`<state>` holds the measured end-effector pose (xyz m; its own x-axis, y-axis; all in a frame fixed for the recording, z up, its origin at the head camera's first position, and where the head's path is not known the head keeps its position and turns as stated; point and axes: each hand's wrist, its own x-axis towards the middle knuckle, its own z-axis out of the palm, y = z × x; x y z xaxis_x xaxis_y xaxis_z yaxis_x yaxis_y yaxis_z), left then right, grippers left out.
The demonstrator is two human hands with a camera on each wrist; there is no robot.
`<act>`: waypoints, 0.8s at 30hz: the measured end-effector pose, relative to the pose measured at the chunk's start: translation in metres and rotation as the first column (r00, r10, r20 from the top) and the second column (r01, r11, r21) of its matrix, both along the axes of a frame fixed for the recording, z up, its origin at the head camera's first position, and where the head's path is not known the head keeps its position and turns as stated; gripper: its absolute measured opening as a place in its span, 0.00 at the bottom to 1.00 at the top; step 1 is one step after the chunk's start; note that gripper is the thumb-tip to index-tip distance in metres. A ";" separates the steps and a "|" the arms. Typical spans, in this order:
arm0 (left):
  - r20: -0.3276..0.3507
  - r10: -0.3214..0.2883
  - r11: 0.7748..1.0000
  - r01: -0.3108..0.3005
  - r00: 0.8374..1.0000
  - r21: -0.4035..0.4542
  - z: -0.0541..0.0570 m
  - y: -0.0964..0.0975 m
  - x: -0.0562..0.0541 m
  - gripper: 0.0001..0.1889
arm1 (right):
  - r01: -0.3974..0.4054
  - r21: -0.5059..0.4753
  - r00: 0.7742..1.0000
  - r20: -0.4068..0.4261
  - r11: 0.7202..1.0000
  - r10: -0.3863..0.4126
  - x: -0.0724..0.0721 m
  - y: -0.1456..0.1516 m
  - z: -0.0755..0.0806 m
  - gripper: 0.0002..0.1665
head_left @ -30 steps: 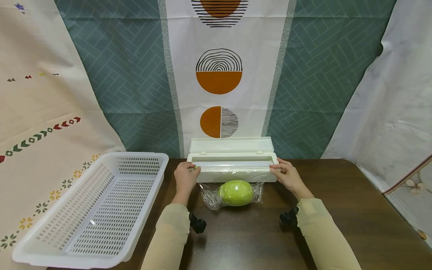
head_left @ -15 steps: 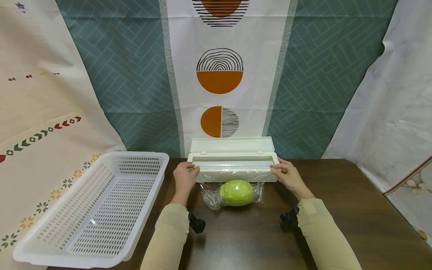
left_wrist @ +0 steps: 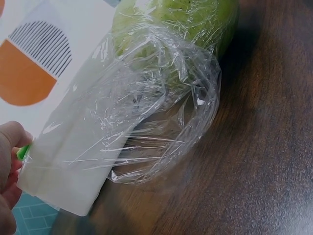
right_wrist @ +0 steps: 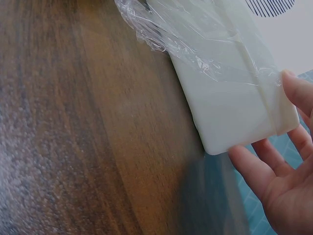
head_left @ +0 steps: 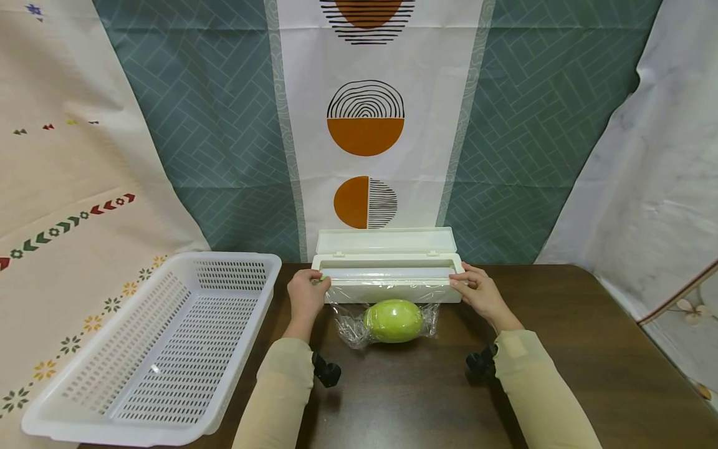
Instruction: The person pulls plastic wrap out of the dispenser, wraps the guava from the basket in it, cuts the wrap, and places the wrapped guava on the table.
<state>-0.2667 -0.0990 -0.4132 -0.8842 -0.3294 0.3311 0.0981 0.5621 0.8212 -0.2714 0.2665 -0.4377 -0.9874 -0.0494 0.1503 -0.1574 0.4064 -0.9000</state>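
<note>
A white cling film dispenser point(head_left: 387, 291) stands at the back of the table with its lid raised and a film roll point(head_left: 387, 272) inside. Clear film point(left_wrist: 98, 122) runs from it down over the front to a green melon-like fruit point(head_left: 393, 321), which lies wrapped just before it. At the dispenser's left end my left hand point(head_left: 305, 300) pinches a small green slide cutter point(left_wrist: 22, 152), mostly hidden by the fingers. My right hand point(head_left: 481, 298) grips the opposite end, thumb on the top edge and fingers at the side, as the right wrist view shows.
A white perforated plastic basket point(head_left: 247, 349) stands at the left of the dark wooden table point(head_left: 404, 399). Patterned cloth point(head_left: 224, 125) hangs behind the table, close to the raised lid.
My left hand has shifted very slightly left at the dispenser's end. The right hand, dispenser and wrapped fruit look the same.
</note>
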 end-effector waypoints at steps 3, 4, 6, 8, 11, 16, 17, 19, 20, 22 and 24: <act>0.006 0.001 1.000 -0.001 1.000 -0.001 -0.001 -0.002 -0.001 0.10 | -0.005 -0.011 1.000 -0.001 1.000 0.005 0.000 0.000 0.000 0.24; 0.010 0.001 1.000 -0.001 1.000 -0.004 -0.001 -0.002 -0.001 0.10 | -0.006 -0.013 1.000 -0.001 1.000 0.006 0.000 -0.001 0.000 0.24; 0.020 0.003 1.000 -0.002 1.000 -0.008 -0.001 -0.003 -0.002 0.10 | -0.006 -0.010 1.000 0.001 1.000 0.006 0.000 -0.001 0.000 0.25; 0.026 0.007 1.000 -0.006 1.000 -0.006 -0.002 -0.004 -0.002 0.11 | -0.005 -0.004 1.000 0.005 1.000 0.005 0.001 -0.001 0.000 0.25; 0.024 0.009 1.000 -0.009 1.000 0.003 -0.002 -0.007 -0.002 0.11 | -0.005 0.002 1.000 0.009 1.000 0.005 0.002 -0.001 0.001 0.25; 0.021 0.020 1.000 -0.020 1.000 0.014 -0.005 -0.012 -0.002 0.12 | -0.013 -0.005 1.000 0.012 1.000 0.013 0.003 -0.002 0.003 0.25; 0.022 0.022 1.000 -0.023 1.000 0.013 -0.006 -0.013 -0.003 0.12 | -0.013 -0.005 1.000 0.014 1.000 0.013 0.004 -0.002 0.003 0.25; 0.031 0.027 0.999 -0.028 0.999 0.022 -0.007 -0.015 -0.002 0.12 | -0.011 0.002 1.000 0.020 1.000 0.011 0.004 -0.002 0.004 0.26; 0.034 0.028 0.999 -0.029 0.999 0.027 -0.007 -0.015 -0.002 0.12 | -0.011 0.009 1.000 0.022 1.000 0.010 0.004 -0.001 0.005 0.26; 0.037 0.021 0.999 -0.023 0.999 0.033 -0.006 -0.016 -0.002 0.12 | -0.009 0.014 1.000 0.027 1.000 0.008 0.005 -0.001 0.005 0.27; 0.024 0.005 0.999 -0.006 1.000 0.034 -0.005 -0.017 -0.002 0.12 | -0.006 0.020 1.000 0.027 1.000 0.005 0.005 -0.001 0.005 0.27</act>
<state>-0.2686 -0.1164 -0.4178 -0.8899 -0.3452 0.2981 0.0749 0.5342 0.8420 -0.2668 0.2653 -0.4324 -0.9908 -0.0574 0.1229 -0.1356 0.4234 -0.8957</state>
